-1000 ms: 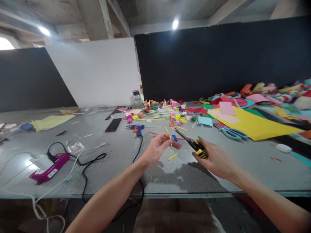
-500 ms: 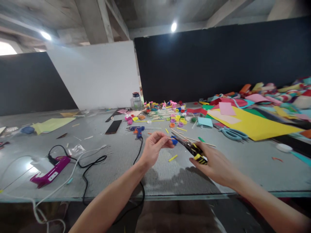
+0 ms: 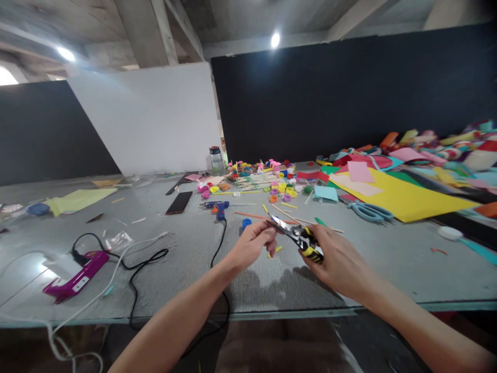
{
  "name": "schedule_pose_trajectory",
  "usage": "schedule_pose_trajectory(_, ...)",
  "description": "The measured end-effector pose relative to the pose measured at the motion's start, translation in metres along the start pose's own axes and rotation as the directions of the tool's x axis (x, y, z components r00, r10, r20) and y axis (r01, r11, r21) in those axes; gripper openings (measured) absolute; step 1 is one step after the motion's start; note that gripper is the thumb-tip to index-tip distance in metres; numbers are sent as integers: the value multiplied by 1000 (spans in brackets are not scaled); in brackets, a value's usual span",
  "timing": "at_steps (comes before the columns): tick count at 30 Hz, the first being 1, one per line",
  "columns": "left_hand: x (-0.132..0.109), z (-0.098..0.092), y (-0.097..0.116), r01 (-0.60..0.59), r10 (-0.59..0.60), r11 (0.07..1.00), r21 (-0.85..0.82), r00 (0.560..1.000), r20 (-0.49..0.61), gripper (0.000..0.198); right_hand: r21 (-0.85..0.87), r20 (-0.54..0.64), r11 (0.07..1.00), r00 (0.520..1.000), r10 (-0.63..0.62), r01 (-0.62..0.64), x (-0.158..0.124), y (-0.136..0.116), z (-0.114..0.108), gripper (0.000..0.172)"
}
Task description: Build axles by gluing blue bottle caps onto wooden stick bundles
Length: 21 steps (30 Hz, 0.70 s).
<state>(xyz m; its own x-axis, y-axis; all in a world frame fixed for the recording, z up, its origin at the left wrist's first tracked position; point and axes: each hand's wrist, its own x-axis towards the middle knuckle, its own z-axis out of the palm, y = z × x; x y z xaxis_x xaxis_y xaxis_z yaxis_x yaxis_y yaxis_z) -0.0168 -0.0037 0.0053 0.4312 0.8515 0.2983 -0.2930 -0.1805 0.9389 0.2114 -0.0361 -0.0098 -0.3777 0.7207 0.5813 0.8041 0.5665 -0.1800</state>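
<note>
My right hand (image 3: 330,254) is wrapped round the yellow-and-black handles of a pair of snips (image 3: 298,232), whose blades are apart and point left. At the blade tips, my left hand (image 3: 256,242) is closed in a pinch. What lies between its fingers is hidden. Just behind that hand is a blue bottle cap (image 3: 246,224) on the table. An orange stick (image 3: 250,214) runs behind the blades, and a short yellow piece (image 3: 276,251) is partly covered by the left fingers.
A blue glue gun (image 3: 220,208) with a black cord and a phone (image 3: 179,203) lie to the left. Coloured caps (image 3: 286,198) and sticks spread behind the hands. Blue-handled scissors (image 3: 370,211) and yellow paper (image 3: 407,199) are right, a purple power strip (image 3: 79,274) far left.
A blue cap showed at my left fingertips before; now one is visible on the table farther left. My left hand has lowered slightly, and the blades now reach its fingertips. The view has shifted slightly.
</note>
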Motion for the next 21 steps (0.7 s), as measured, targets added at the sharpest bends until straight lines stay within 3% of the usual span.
schedule_pose_trajectory(7,1,2,1,-21,21,1000,5,999,-37,48,33,-6,999,1000,-12,12,3,-3,0,31)
schedule_pose_trajectory(21,0,6,-1,4,-6,996,-91,1000,-27,48,73,62,997,998,11,-15,3,-5,1,22)
